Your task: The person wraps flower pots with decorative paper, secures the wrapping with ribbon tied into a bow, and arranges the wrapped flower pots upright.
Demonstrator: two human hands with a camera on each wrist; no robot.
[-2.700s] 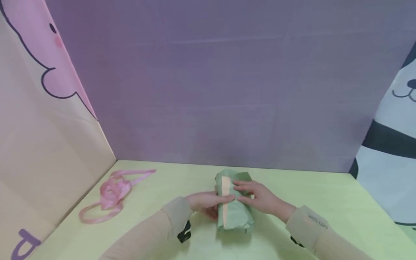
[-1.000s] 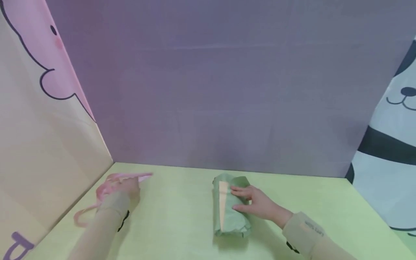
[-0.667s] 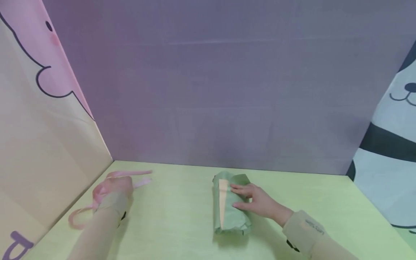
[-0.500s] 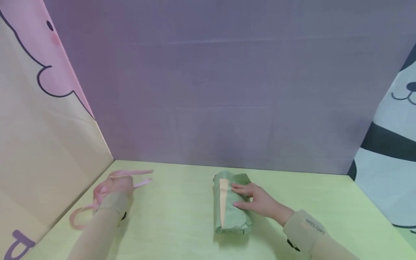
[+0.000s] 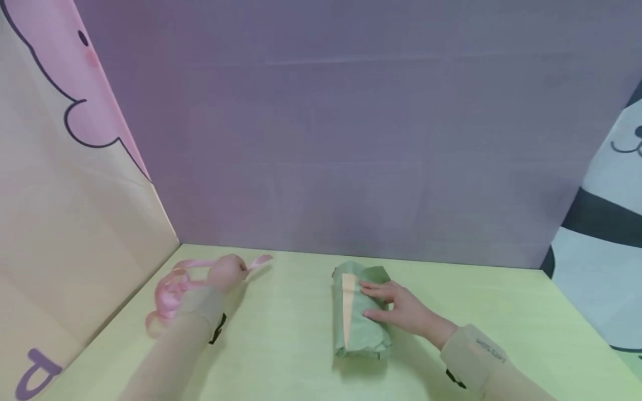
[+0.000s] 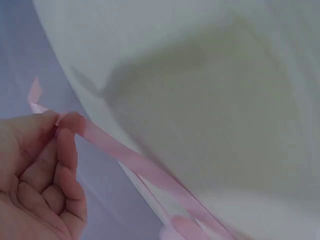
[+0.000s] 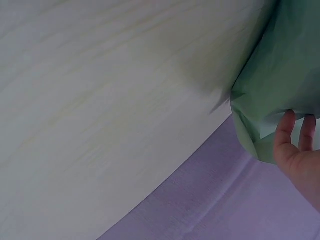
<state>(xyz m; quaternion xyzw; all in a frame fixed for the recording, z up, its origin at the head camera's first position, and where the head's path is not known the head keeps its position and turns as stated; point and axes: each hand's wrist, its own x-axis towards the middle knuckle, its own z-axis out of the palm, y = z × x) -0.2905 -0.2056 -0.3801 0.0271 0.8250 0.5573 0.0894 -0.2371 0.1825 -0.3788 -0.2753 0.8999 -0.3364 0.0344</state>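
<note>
Between thumb and forefinger my left hand (image 5: pixel 228 272) pinches a pink ribbon (image 6: pixel 125 157) close to one end, which sticks out past the fingertips. The rest of the ribbon lies in loose loops on the table, partly behind my left sleeve. Right of centre lies a parcel wrapped in green paper (image 5: pixel 366 328), with a pale peach strip (image 5: pixel 348 309) running along its top. My right hand (image 5: pixel 403 309) rests on the parcel's right side, its fingers spread over the paper. In the right wrist view, fingertips (image 7: pixel 287 120) touch the green paper.
The pale yellow-green table (image 5: pixel 281 334) ends at a purple back panel (image 5: pixel 321 167). A light side panel (image 5: pixel 75 223) with a pink cartoon figure stands at left, and a panda print (image 5: pixel 597 278) at right.
My left hand left the parcel, reached the ribbon pile, and has now moved right and away from me, drawing out a ribbon end. My right hand has stayed on the parcel.
</note>
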